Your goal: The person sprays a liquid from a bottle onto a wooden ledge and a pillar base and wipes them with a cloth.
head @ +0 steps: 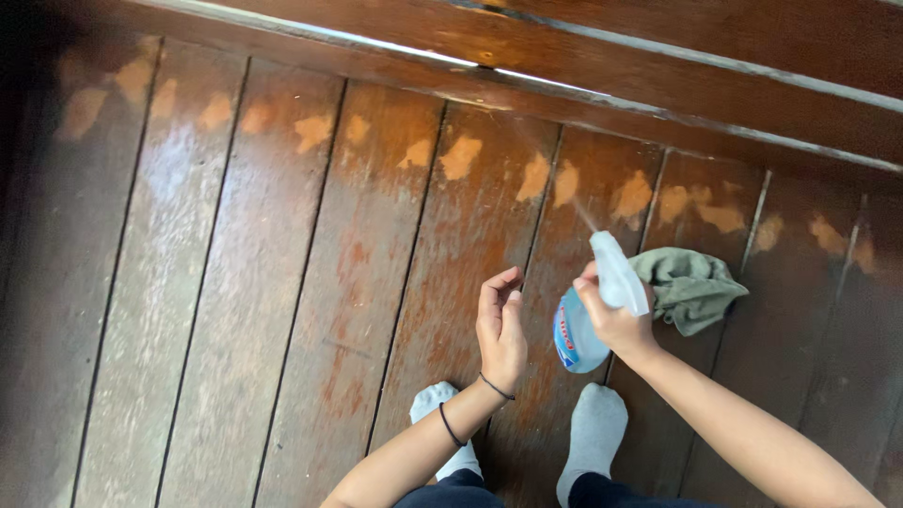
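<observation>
My right hand point(616, 320) grips a spray bottle point(576, 334) of pale blue liquid with a white trigger head point(618, 273), its nozzle aimed up and away over the floor. A thin streak of spray leaves the nozzle. My left hand point(500, 325) is held upright just left of the bottle, fingers loosely curled and apart, holding nothing; two dark bands circle its wrist. A crumpled grey-green cloth point(691, 287) lies on the boards right behind the bottle, to the right of my right hand.
I stand in white socks point(594, 433) on a worn dark wooden plank floor point(282, 282) with pale scuffed patches. A wooden step or ledge point(602, 85) runs across the top of the view.
</observation>
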